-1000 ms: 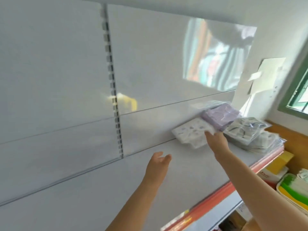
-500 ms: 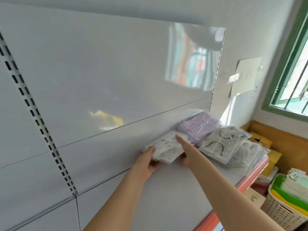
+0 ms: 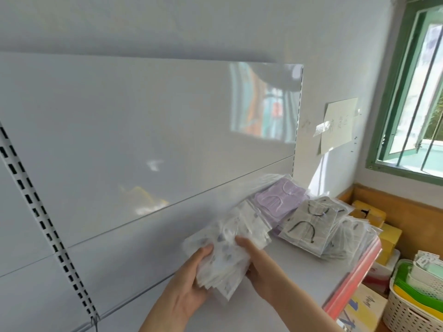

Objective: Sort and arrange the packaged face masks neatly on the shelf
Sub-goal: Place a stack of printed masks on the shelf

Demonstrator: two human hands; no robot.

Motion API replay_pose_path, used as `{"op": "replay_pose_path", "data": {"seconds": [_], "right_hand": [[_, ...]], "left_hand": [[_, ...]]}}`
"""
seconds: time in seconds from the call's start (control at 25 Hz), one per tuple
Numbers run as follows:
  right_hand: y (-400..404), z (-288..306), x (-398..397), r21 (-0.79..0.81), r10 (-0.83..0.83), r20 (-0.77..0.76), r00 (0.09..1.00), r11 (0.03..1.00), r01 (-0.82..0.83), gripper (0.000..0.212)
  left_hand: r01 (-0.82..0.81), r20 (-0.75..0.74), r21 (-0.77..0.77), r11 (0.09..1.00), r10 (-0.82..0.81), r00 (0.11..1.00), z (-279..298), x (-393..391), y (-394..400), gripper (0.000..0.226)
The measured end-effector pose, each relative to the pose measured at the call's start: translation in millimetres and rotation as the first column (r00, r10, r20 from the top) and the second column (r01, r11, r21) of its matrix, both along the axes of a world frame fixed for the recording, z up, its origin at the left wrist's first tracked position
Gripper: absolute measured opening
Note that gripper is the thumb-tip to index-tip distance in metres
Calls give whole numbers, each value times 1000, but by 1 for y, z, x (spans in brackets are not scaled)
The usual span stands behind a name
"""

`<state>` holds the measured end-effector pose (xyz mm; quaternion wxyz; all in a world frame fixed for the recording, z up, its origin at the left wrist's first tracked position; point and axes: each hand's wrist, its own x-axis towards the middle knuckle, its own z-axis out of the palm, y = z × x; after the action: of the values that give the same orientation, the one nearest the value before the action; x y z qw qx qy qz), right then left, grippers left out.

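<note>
A stack of white patterned face-mask packets [image 3: 225, 262] is lifted off the white shelf [image 3: 294, 271] and held between both hands. My left hand [image 3: 189, 283] grips its left and under side, thumb on top. My right hand [image 3: 259, 262] grips its right edge. More white patterned packets [image 3: 251, 226] lie just behind. A pile of purple mask packets [image 3: 278, 200] leans against the back panel. Grey-white packets with black ear loops [image 3: 309, 226] are heaped at the shelf's right end.
The shelf's red front strip [image 3: 352, 281] runs down the right. A slotted upright [image 3: 48, 226] crosses the back panel at left. Below right sit a white woven basket [image 3: 412, 315] with packets, yellow boxes [image 3: 386, 238] and a green-framed window [image 3: 417, 92].
Both hands closed on the white patterned stack and drew it off the pile toward me and slightly left. A second ago the left hand was bare and the right was just reaching the stack.
</note>
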<state>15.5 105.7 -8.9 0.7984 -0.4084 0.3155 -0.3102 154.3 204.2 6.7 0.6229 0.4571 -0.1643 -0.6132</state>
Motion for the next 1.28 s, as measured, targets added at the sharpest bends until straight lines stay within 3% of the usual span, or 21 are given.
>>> {"op": "replay_pose_path", "data": {"seconds": [0.16,0.24,0.28,0.36,0.48,0.56,0.64,0.72,0.8,0.96,1.04,1.08,1.12,1.2,1.24,1.28], "right_hand": [[31,9,-23,-159,181,89,979,973,-165,53],[38,13,-34,-245,233,84,969,947,-207,59],[40,15,-39,-318,263,52,963,919,-234,75],[57,21,-40,-504,367,-95,925,784,-362,96],[88,21,-31,-697,401,-331,854,506,-508,96],[107,15,-23,-765,367,-344,865,424,-484,101],[121,7,-19,-776,409,-342,846,384,-500,107],[131,-7,-9,-716,484,-424,766,339,-610,124],[142,-22,3,-691,479,-503,719,276,-668,128],[156,-15,18,-806,234,-452,861,307,-506,98],[152,-6,21,-820,255,-350,901,382,-427,99],[149,-4,21,-787,333,-340,879,412,-460,107],[149,-5,21,-751,407,-380,831,390,-534,116],[155,-14,20,-722,419,-523,742,246,-647,130],[160,-19,20,-727,349,-572,743,205,-656,131],[163,-22,20,-750,272,-565,779,224,-622,129]], "left_hand": [[-8,175,-124,992,30,984,5,8,51,44],[-52,366,-168,985,111,924,13,23,85,47],[-45,478,-203,978,139,867,17,29,104,53],[-10,694,-234,972,174,699,24,36,142,75],[-32,809,-323,946,293,510,23,36,193,61],[-95,842,-331,939,340,420,10,41,225,58],[-154,840,-301,941,339,425,-12,53,255,62],[-148,835,-178,973,229,500,-29,56,281,81],[-145,849,-61,988,128,512,-40,49,291,97],[-308,872,-14,951,163,462,-28,37,292,63],[-366,867,-60,929,230,442,-27,44,297,72],[-353,862,-59,934,226,453,-29,46,302,85],[-304,858,-42,952,190,477,-32,47,307,99],[-198,865,-2,980,101,491,-43,44,312,117],[-193,873,-2,981,95,478,-45,38,311,117],[-225,875,-15,974,122,469,-46,35,311,111]]}}
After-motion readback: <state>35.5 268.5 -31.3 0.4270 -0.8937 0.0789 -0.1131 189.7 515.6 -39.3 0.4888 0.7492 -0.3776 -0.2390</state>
